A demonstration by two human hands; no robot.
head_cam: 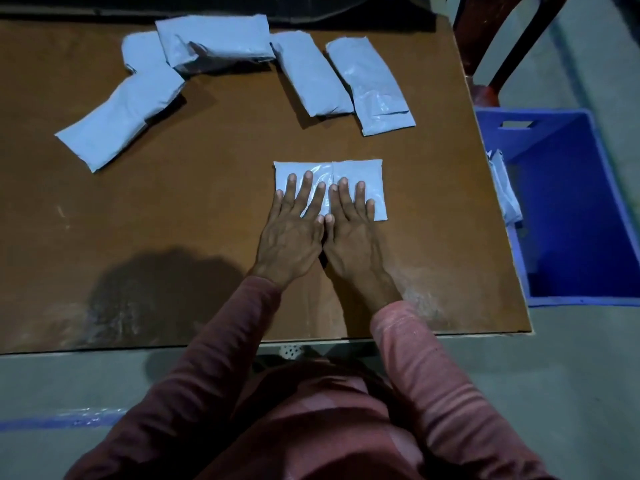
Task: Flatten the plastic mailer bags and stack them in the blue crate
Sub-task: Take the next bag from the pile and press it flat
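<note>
Maroon sleeves [214,355] fill the near edge of the view, both arms reaching forward over the brown tabletop [207,209]. At their ends the left hand [290,237] and right hand [354,245] lie side by side, palms down, thumbs touching along their inner edges. Both hands are released and flat, with fingers straight and slightly spread. They grip nothing and press down on a pale blue mailer bag [370,171]. It lies flat on the tabletop under the fingers, its long side running across. Its far edge and both short ends show past the fingertips, and a seam runs down its middle between the two hands.

Well beyond the fingertips, five more bags lie on the tabletop, still plump. Ahead and left of the left hand is a slanted bag [117,119]. Its far end meets a small bag [142,51], which a puffy bag [214,36] partly overlaps. Ahead of the right hand, a fourth bag [308,74] and a fifth bag [370,84] lie side by side, touching.

Right of the right hand, past the tabletop's edge and lower, the blue crate [571,202] stands on the grey floor. A crated bag [505,192] leans against the crate wall nearest the tabletop. Beyond the crate stands a dark red chair [502,46].
</note>
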